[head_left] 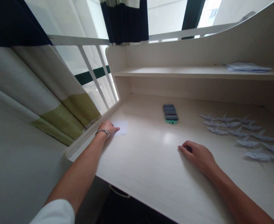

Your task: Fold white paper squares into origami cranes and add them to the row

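At the desk's left edge, my left hand (108,127), with a chain bracelet on its wrist, is closed at the left side of a small white sheet of paper (122,128). Its thumb lies over the paper, which rests flat; the other fingers are partly hidden. My right hand (198,155) is held at the middle right of the desk. Its fingers are curled, thumb and forefinger tips close together, and nothing shows in them. Nearest to it on the right stand rows of folded white paper cranes (247,142).
A dark, pixelated object with a green end (171,114) lies on the pale wooden desk (141,155). A raised shelf (174,71) runs along the back, bearing a stack of white paper (247,67). Curtains (55,93) and white railings (88,62) border the left side.
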Demonstrator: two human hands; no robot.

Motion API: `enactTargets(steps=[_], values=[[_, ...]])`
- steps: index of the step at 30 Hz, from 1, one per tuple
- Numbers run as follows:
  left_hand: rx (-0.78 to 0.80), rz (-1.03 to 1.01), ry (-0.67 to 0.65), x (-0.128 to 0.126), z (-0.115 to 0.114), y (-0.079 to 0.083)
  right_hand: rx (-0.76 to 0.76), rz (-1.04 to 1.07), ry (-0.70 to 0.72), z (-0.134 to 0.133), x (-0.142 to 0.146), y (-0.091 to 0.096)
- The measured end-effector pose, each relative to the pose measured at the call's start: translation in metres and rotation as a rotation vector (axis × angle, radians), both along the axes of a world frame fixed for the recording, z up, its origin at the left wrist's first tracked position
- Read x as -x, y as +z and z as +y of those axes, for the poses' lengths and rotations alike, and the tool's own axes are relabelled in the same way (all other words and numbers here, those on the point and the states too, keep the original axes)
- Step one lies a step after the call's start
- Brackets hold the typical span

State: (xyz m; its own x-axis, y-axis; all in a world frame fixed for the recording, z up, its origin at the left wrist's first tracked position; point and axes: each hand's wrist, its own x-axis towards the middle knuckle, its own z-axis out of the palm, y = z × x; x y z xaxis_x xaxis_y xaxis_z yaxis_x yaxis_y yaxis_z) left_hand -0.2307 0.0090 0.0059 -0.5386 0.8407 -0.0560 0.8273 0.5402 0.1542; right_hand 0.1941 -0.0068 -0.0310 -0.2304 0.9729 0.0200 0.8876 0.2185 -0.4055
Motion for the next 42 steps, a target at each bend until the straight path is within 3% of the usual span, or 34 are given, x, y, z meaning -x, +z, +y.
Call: enactTargets(steps=[7, 15, 29, 42], values=[[0.027, 0.046, 0.008, -0.007, 0.001, 0.009, -0.017, 0.026, 0.028, 0.002, -0.002, -0.003], [0.127, -0.054, 0.026, -0.007, 0.005, 0.008, -0.023, 0.054, 0.066, 0.002, -0.008, -0.003], [-0.329, -0.018, 0.124, -0.016, -0.007, -0.012, -0.006, 0.082, 0.086, 0.003, -0.009, -0.002], [-0.387, -0.025, 0.089, -0.011, -0.01, -0.019, -0.002, 0.069, 0.083, 0.003, -0.008, -0.001]])
